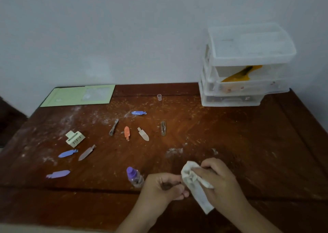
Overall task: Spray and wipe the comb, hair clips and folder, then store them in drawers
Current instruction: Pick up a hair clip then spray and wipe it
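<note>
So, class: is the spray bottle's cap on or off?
Off. The spray bottle shows its bare purple nozzle, and a small clear cap stands apart near the table's back edge.

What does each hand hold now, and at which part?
The right hand grips a bunched white cloth near its upper end. The left hand is curled round something small and dark; what it is cannot be told.

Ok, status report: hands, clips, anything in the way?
Right hand grips cloth, left hand pinches a small dark item. Nine hair clips loose on table. Spray bottle beside left hand.
</note>
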A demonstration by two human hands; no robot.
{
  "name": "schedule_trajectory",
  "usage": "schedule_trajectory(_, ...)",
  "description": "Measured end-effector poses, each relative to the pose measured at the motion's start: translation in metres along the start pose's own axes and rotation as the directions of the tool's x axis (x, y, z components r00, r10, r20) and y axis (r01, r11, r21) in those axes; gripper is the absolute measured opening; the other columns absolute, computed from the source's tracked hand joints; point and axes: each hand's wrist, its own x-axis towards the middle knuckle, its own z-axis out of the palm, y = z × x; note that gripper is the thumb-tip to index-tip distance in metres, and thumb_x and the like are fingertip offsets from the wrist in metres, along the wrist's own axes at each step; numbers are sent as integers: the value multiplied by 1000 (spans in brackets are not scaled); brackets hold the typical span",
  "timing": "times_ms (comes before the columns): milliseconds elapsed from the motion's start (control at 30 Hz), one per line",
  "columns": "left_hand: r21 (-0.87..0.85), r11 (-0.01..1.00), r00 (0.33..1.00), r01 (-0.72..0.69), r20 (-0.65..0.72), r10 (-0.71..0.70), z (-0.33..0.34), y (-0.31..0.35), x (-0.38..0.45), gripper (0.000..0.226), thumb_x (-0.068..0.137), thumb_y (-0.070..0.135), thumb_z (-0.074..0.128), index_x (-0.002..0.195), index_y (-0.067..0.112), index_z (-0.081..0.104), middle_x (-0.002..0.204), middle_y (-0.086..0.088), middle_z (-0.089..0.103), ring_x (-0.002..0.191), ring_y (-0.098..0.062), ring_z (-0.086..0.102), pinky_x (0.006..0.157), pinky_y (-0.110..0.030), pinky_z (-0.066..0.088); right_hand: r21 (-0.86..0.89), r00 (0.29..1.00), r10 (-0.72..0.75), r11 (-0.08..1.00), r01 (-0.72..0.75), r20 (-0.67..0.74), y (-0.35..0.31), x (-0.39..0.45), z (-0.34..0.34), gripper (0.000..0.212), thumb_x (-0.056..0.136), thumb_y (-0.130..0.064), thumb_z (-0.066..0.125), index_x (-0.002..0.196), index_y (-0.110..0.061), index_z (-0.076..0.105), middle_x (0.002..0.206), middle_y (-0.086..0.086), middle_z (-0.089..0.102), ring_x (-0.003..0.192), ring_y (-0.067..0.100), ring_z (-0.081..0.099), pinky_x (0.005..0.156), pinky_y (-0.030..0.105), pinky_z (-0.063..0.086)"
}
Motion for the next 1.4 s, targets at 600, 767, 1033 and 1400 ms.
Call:
schedule_trajectory(600, -76, 997, 1000, -30, -2, 30, 7, -2, -8, 33, 81, -14, 52, 70, 10, 72, 59, -3, 71, 57, -8, 68, 54, -13, 52, -30, 991, -79, 996, 82, 111, 1, -2, -19, 40, 71, -5, 54, 103, -27, 59, 111, -6, 51, 92, 11, 45, 70, 12, 44)
schedule_trajectory(767, 130, 977, 968, -169, -167, 189, -4, -10, -2, 44, 78, -6, 63, 60, 34, 71, 63, 7, 72, 66, -3, 67, 63, -10, 50, 581, 777, 594, 564, -587, 209, -5, 15, -39, 46, 88, -1, 52, 81, -43, 69, 102, -12, 64, 88, -4, 59, 73, 8, 44)
schedule_trajectory(1033, 603, 535, 707, -592, 70, 704, -37, -21, 18, 33, 68, 7, 66, 94, 28, 67, 83, 40, 60, 90, 27, 50, 79, 6, 36, 682, 598, 503, 23, -731, 624, -43, 33, -22, 27, 76, -22, 67, 99, -8, 67, 95, 15, 71, 88, 24, 68, 66, 23, 55)
schedule_trajectory(1400, 317, 875, 917, -366, -39, 397, -70, -15, 11, 17, 76, 12, 65, 70, 27, 71, 60, 15, 67, 64, 5, 62, 69, -11, 46, 653, 606, 686, 249, -716, 404, -76, 37, 7, 24, 68, 5, 71, 66, -19, 72, 65, 2, 72, 57, 9, 64, 49, 17, 50)
